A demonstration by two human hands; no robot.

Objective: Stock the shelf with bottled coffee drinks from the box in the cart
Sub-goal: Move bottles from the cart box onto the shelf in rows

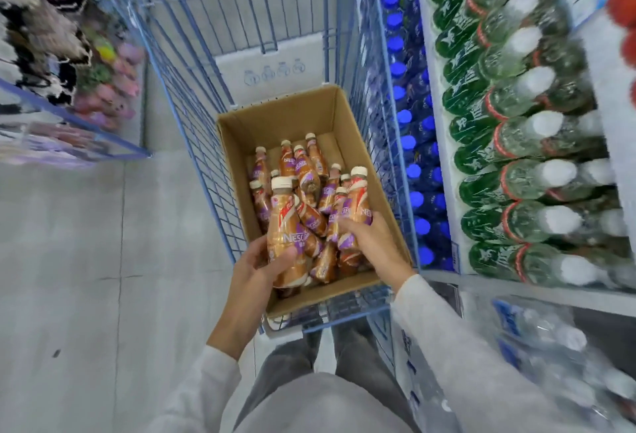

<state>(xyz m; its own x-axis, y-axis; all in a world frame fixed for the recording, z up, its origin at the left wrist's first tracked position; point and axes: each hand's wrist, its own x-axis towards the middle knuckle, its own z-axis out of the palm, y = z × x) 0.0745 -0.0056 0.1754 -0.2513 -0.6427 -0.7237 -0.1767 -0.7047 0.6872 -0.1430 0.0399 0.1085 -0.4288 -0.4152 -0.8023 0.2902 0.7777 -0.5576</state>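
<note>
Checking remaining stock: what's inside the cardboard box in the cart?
The cardboard box holds loose coffee bottles, some upright, some tipped. The left hand and right hand each grip one. Bare floor shows at the far end; lower bottles are covered.

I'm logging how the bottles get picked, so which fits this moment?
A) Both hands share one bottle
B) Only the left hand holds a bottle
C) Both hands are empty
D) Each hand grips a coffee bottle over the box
D: the left hand wraps one coffee bottle, and the right hand wraps another bottle, both over the open cardboard box.
</note>
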